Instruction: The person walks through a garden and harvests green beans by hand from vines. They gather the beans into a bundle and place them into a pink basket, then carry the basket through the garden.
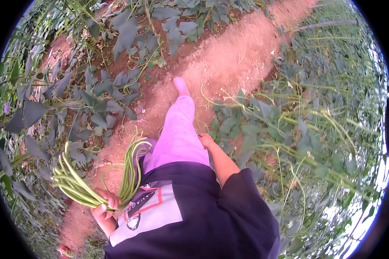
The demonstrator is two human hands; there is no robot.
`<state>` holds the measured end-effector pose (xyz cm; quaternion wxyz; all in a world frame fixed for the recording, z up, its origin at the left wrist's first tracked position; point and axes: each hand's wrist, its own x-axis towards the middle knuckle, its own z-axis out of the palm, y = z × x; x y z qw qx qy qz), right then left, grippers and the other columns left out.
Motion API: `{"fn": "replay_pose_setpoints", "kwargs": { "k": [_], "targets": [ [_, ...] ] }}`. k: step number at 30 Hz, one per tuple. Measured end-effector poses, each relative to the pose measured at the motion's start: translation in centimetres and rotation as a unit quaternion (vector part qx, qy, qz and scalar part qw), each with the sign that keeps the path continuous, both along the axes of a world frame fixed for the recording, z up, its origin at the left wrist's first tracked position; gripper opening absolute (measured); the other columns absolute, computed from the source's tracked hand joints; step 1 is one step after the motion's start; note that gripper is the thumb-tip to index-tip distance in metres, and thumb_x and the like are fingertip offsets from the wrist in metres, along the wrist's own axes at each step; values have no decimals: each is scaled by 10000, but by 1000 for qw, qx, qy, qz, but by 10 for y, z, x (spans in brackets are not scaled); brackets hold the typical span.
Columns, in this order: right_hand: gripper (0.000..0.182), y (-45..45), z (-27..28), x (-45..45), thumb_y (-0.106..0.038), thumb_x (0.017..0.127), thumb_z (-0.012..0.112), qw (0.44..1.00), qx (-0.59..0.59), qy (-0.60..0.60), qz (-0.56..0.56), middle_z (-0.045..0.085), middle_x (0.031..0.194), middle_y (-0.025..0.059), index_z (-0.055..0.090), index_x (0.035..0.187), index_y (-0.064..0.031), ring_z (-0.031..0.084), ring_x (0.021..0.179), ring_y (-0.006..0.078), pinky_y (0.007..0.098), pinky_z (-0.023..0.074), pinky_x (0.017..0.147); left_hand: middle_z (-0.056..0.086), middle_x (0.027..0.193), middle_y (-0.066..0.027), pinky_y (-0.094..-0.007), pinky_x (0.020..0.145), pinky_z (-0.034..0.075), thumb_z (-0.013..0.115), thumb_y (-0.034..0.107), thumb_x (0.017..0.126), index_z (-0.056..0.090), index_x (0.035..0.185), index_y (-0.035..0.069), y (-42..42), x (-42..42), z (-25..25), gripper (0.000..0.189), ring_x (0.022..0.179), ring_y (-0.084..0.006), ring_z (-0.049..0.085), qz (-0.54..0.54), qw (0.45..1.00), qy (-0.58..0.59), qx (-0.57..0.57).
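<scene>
My left hand (pixel 107 204), at the lower left, is closed around the middle of a thick bundle of long green yardlong beans (pixel 81 191). The beans fan out to both sides of the fist, and one side curves up along my shirt. My right hand (pixel 206 141) hangs beside my thigh, near the leafy vines on the right. Its fingers look slightly curled, and part of it is blurred; no held thing shows. I wear a dark shirt with a printed panel and light trousers.
A reddish dirt path (pixel 236 55) runs diagonally under my foot (pixel 181 85). Leafy bean vines (pixel 103 87) line its left side, and more vines (pixel 259 126) with long thin pods or stems reach toward me from the right. A small red thing (pixel 63 249) lies at the lower left.
</scene>
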<state>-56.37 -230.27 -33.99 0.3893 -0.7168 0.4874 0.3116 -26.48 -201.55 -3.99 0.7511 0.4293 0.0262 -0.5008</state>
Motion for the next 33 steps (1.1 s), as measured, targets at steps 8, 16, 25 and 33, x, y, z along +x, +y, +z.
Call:
{"fn": "replay_pose_setpoints", "kwargs": {
  "k": [8,16,25,33],
  "targets": [
    [253,-108,-44,-9,-251,713,494,993,-54,62,-85,565,790,186,561,783,-17,537,781,337,381,424,702,451,568,-88,-334,536,407,606,177,649,444,830,10,-119,-10,-64,295,506,-197,461,34,986,109,123],
    [166,-208,-23,27,-122,760,484,953,-187,-124,-206,561,815,139,541,860,-2,553,727,236,293,439,643,459,561,-114,-363,538,417,596,174,643,442,857,-13,-231,33,-130,323,509,-223,470,-96,947,205,226],
    [161,-206,13,-71,-24,738,458,932,-160,-36,-322,539,779,106,527,882,-3,543,703,211,268,436,634,495,595,-137,-362,520,409,609,146,630,446,844,-28,-308,17,-164,321,523,-235,491,-208,913,215,275],
    [295,-296,-34,-127,-63,654,496,960,-95,-9,264,430,1128,94,532,945,-80,321,1123,245,371,268,921,497,572,-145,-357,506,406,604,145,617,472,791,-50,-315,11,-160,293,511,-232,494,-205,919,182,283]
  ]
}}
